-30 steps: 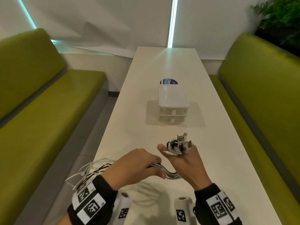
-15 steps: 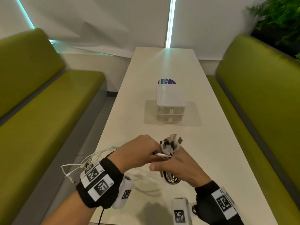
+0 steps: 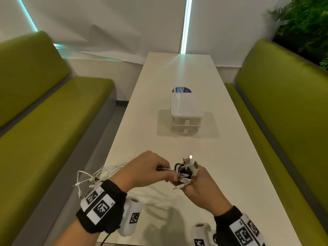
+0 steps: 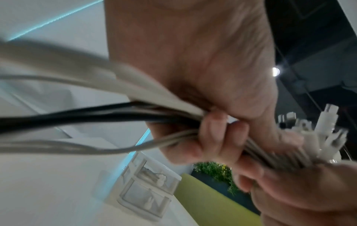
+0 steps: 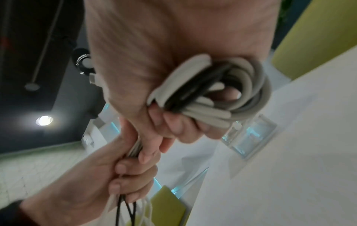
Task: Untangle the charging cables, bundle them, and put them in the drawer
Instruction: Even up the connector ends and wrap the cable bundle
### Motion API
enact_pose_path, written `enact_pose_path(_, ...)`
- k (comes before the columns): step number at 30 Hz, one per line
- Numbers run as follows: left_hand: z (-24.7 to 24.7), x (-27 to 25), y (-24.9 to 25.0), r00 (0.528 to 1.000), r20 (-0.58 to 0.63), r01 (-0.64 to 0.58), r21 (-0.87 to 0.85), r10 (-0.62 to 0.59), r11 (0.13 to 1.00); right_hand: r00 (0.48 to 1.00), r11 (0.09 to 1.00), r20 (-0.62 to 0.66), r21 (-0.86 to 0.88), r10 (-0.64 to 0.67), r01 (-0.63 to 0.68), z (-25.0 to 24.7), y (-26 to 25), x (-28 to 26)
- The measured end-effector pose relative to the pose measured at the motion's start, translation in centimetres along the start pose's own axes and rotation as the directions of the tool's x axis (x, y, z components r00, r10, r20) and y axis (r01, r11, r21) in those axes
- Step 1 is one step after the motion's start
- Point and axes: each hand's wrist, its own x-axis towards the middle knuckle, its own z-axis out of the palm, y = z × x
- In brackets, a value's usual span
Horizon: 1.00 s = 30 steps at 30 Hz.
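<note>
A bundle of white and black charging cables (image 3: 184, 172) is wound in loops round the fingers of my right hand (image 3: 200, 185), with several plugs sticking up from it. The coil (image 5: 218, 94) shows close in the right wrist view. My left hand (image 3: 147, 167) grips the run of cables (image 4: 146, 116) just left of the coil. Their loose ends (image 3: 92, 178) trail back over my left wrist, past the table's left edge. The small white two-drawer box (image 3: 185, 114) stands mid-table, both drawers closed; the upper one holds something white (image 4: 154, 177).
The long white table (image 3: 230, 157) runs away from me between two green benches (image 3: 44, 125) (image 3: 287, 121). A blue round sticker (image 3: 182, 90) lies behind the drawer box. A plant (image 3: 308, 23) stands at the far right.
My left hand carried the cable run from low beneath my right hand up round its fingers, and now holds it taut at the coil's left side. Both hands drifted slightly right.
</note>
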Motion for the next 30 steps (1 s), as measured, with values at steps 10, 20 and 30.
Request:
enact_pose_path(10, 1.9, -0.6, -0.9, 0.988, -0.155, 0.006, 0.004, -0.005, 1.0, 0.972, 0.897, -0.068, 0.403, 0.225, -0.179, 1.2, 0.6, -0.1)
enact_pose_path(20, 2.7, -0.9, -2.0, 0.956, -0.258, 0.127, -0.067, -0.14, 0.99, 0.905, 0.75, -0.209, 0.642, 0.371, -0.16, 2.1, 1.2, 1.0)
enact_pose_path(30, 4.9, -0.2, 0.5, 0.883, -0.402, -0.037, -0.576, -0.244, 0.816, 0.946, 0.777, -0.185, 0.621, 0.267, -0.098, 1.8, -0.9, 1.7)
